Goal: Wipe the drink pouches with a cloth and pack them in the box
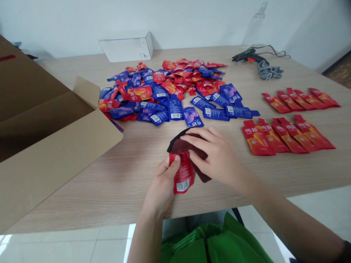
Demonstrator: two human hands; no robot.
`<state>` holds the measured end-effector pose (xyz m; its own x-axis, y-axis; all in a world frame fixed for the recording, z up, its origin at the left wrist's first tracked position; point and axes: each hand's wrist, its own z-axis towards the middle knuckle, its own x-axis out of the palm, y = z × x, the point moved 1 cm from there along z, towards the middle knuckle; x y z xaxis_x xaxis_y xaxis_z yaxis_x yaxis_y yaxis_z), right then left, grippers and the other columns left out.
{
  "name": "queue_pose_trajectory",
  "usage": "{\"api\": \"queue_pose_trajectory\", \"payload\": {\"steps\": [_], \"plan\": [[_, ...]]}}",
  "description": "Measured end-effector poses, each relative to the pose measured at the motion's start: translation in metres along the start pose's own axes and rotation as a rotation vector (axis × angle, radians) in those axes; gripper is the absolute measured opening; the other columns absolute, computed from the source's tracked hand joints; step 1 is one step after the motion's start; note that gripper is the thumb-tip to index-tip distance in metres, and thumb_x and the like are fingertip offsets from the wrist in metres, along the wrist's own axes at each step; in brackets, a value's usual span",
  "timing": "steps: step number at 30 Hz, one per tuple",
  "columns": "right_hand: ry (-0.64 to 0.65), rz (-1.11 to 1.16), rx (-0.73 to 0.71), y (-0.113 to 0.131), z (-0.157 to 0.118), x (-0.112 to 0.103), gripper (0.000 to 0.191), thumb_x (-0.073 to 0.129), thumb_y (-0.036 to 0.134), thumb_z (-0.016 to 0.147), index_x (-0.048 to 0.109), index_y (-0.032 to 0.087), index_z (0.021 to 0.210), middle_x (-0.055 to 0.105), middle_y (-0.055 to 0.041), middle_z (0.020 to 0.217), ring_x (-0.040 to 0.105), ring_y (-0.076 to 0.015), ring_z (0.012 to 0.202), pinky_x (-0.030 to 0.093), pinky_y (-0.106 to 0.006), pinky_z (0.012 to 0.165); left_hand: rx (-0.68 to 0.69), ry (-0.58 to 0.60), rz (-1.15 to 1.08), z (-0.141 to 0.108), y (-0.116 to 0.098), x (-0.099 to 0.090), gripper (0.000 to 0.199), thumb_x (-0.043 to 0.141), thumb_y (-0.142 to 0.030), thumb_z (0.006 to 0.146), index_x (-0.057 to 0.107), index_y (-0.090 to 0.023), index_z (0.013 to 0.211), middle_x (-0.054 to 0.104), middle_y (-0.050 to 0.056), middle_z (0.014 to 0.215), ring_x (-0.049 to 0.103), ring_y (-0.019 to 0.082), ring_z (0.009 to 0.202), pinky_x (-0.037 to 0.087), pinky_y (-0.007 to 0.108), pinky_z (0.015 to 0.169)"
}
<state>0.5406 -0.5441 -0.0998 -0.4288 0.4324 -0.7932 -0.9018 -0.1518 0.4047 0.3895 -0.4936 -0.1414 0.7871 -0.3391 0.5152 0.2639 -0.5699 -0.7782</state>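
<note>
My left hand pinches a red pouch near its top left, with the white barcode side facing up. In my right hand is a dark brown cloth with a black edge, draped over the top end of that pouch. The cloth hides the pouch's spout end, and one corner hangs down on the right. Just beyond my hands lies a blue pouch, at the near edge of a mixed pile of red pouches and blue pouches.
An open cardboard box fills the left side. Two overlapping rows of red pouches, a near row and a far row, lie at right. Behind are a white box, a glue gun with cable, a grey cloth and a clear bottle.
</note>
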Motion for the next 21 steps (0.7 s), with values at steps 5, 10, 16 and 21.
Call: {"api": "queue_pose_trajectory", "payload": {"steps": [5,10,16,21], "plan": [[-0.176,0.061,0.052,0.003,-0.004,-0.013,0.030,0.057,0.015,0.089,0.067,0.017,0.117,0.067,-0.0084,0.121,0.058,-0.0249,0.111,0.047,-0.044,0.100,-0.074,-0.011,-0.171,0.002,-0.007,0.010,0.028,0.062,-0.029,0.091,0.068,-0.016,0.114,0.077,0.008,0.098,0.071,0.024,0.097,0.055,0.037,0.090],[-0.004,0.116,-0.083,0.024,0.002,0.004,0.037,0.055,0.018,0.091,0.063,0.016,0.127,0.062,-0.0077,0.134,0.054,-0.0260,0.110,0.047,-0.046,0.096,-0.060,-0.075,-0.348,0.006,-0.023,0.020,0.032,0.045,-0.019,0.096,0.066,-0.019,0.121,0.076,0.003,0.086,0.072,0.019,0.094,0.054,0.031,0.092],[0.171,0.214,-0.157,0.038,-0.025,0.011,0.039,0.056,0.016,0.085,0.062,0.020,0.124,0.065,-0.0043,0.131,0.053,-0.0249,0.107,0.045,-0.046,0.094,-0.120,0.004,-0.312,0.008,-0.041,0.016,0.048,0.035,-0.048,0.102,0.060,-0.019,0.131,0.074,0.010,0.113,0.068,0.027,0.113,0.052,0.042,0.098],[0.274,0.311,-0.109,0.044,-0.029,-0.014,0.036,0.055,0.007,0.081,0.067,0.022,0.112,0.069,0.0003,0.122,0.057,-0.0200,0.102,0.047,-0.038,0.093,-0.076,-0.024,-0.204,0.003,-0.037,0.018,0.047,0.040,-0.047,0.101,0.057,-0.019,0.135,0.071,0.011,0.123,0.069,0.028,0.108,0.054,0.039,0.093]]}}
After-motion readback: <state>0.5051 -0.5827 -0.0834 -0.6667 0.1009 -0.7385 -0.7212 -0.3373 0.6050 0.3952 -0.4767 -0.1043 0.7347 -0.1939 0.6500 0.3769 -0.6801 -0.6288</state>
